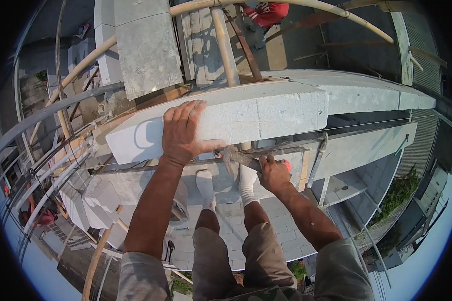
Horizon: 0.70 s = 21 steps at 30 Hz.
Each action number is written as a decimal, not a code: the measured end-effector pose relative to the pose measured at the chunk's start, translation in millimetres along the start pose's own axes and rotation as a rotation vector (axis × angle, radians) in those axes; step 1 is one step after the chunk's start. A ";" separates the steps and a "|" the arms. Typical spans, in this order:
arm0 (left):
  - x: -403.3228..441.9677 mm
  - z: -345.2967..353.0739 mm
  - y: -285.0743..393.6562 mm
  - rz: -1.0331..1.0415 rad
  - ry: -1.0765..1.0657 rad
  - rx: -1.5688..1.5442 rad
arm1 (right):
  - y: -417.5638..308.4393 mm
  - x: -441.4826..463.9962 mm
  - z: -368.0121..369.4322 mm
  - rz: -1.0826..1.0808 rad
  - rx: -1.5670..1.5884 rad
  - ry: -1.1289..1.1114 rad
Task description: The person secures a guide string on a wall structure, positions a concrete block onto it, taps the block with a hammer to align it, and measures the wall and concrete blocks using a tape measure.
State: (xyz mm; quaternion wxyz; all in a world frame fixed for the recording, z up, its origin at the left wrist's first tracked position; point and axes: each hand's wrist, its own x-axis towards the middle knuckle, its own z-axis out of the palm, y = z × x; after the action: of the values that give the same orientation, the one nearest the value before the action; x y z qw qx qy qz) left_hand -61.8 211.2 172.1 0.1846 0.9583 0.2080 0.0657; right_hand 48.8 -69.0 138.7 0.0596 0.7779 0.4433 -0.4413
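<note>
The block looks matt and kinda chalky, hammer has a dull metal head, socks are ribbed cloth.

The bare, brown-dusted left forearm rises from the lower left of the frame, leaning slightly right towards a nearly straight left wrist. The left hand, left of centre, shows its back; its 4 fingers lie side by side, bent, while the thumb stretches out to the right. The bare right forearm slants up and left from the lower right. The right hand, just right of centre, is curled into a tight grip. Between the 2 arms, 2 legs run up from the bottom edge, ending in 2 feet near the middle.
</note>
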 end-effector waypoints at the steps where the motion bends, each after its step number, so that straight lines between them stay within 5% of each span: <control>1: 1.8 -0.1 -2.4 0.000 -0.024 -0.003 | 0.0 3.4 -2.8 0.008 -0.013 -0.007; 11: 3.4 12.2 -17.9 0.224 0.006 0.081 | 14.9 16.2 -24.3 -0.050 -0.100 0.079; 21: 16.6 12.5 -3.6 0.185 -0.123 0.151 | 32.1 4.7 -24.4 -0.023 -0.157 0.159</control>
State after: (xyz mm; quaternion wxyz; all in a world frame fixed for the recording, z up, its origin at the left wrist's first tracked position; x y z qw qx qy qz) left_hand -45.6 217.2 160.0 0.1174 0.9868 0.1113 0.0075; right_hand 89.1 -73.5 140.4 0.0798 0.7982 0.4887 -0.3430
